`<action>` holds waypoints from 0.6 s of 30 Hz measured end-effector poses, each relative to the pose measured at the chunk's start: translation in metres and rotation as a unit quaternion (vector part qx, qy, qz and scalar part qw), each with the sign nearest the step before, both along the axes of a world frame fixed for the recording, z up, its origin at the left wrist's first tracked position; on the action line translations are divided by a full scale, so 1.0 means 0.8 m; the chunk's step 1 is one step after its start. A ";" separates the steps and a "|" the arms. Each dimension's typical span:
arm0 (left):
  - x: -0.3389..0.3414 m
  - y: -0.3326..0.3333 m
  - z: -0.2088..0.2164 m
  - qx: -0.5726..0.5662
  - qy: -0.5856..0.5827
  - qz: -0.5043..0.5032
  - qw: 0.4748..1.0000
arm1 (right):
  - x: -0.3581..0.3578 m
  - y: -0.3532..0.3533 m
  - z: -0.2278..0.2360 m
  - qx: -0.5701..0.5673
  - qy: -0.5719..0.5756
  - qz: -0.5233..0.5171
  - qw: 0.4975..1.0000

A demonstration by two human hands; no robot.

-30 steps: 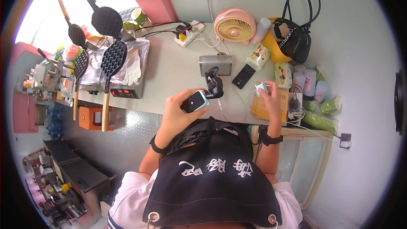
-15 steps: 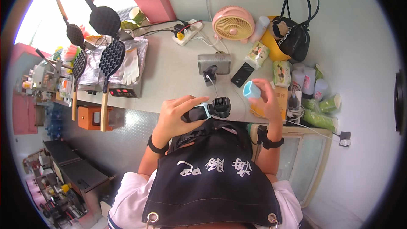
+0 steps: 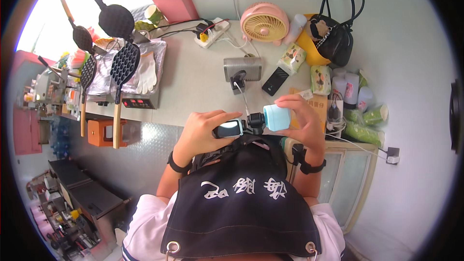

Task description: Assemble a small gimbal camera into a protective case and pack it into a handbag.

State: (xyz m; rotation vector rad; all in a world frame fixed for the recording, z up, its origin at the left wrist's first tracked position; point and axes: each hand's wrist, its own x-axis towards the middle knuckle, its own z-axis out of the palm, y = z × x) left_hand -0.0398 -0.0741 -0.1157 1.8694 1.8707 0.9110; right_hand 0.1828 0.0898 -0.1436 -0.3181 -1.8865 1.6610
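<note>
My left hand [image 3: 200, 133] is wrapped round a small black handheld device [image 3: 229, 129] with a pale blue rim and a ribbed black head [image 3: 256, 121] on a short neck. The head points right. Between the thumb and fingers of my right hand [image 3: 303, 123] is a light blue, cup-shaped cover [image 3: 277, 118]. Its edge is right beside the ribbed head; whether they touch I cannot tell. Both hands are over the near edge of the table, in front of my black apron [image 3: 241, 212].
On the table [image 3: 193, 82] are a silver box with a plugged-in black adapter [image 3: 241, 70], a phone [image 3: 275, 81], a pink fan [image 3: 264, 22] and tissue packs [image 3: 292, 58]. Waffle irons [image 3: 125, 63] stand at left, a black handbag [image 3: 336, 43] at right. A white cable [image 3: 357, 147] runs along the right.
My right hand has moved left and lower with the blue cover, now turned and close to the ribbed head. The device in my left hand has turned a little.
</note>
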 end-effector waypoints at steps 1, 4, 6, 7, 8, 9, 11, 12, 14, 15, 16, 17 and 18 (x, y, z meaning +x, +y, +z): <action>0.001 0.001 0.000 -0.001 -0.012 0.003 1.000 | 0.001 0.000 0.002 0.019 -0.014 -0.009 1.000; 0.003 0.004 0.000 0.000 -0.031 0.006 0.999 | -0.001 0.000 0.015 0.081 -0.045 -0.022 0.995; 0.005 0.006 -0.001 0.002 -0.039 0.007 0.999 | -0.003 -0.001 0.020 0.124 -0.061 -0.026 0.990; 0.006 0.006 -0.002 0.008 -0.058 0.007 0.998 | -0.004 -0.002 0.021 0.137 -0.059 -0.025 0.988; 0.007 0.007 -0.002 0.013 -0.078 0.008 0.997 | -0.005 -0.003 0.022 0.150 -0.057 -0.023 0.987; 0.007 0.007 -0.001 0.013 -0.078 0.008 0.997 | -0.005 -0.003 0.021 0.150 -0.057 -0.024 0.987; 0.007 0.008 0.001 0.001 -0.087 0.009 0.996 | -0.006 -0.004 0.018 0.141 -0.044 -0.028 0.989; 0.007 0.008 0.000 0.000 -0.087 0.009 0.996 | -0.005 -0.003 0.016 0.140 -0.044 -0.029 0.989; 0.008 0.009 -0.004 0.010 -0.076 0.011 0.997 | -0.002 -0.001 0.013 0.134 -0.045 -0.036 0.989; 0.008 0.010 -0.003 0.010 -0.076 0.011 0.997 | 0.001 0.001 0.013 0.133 -0.045 -0.037 0.989; 0.007 0.011 -0.003 0.016 -0.066 0.008 0.998 | 0.004 0.003 0.012 0.123 -0.031 -0.065 0.990; 0.007 0.012 -0.003 0.022 -0.056 0.005 0.998 | 0.007 0.005 0.012 0.113 -0.016 -0.093 0.989; 0.007 0.012 -0.003 0.022 -0.056 0.005 0.998 | 0.010 0.007 0.014 0.113 -0.017 -0.094 0.989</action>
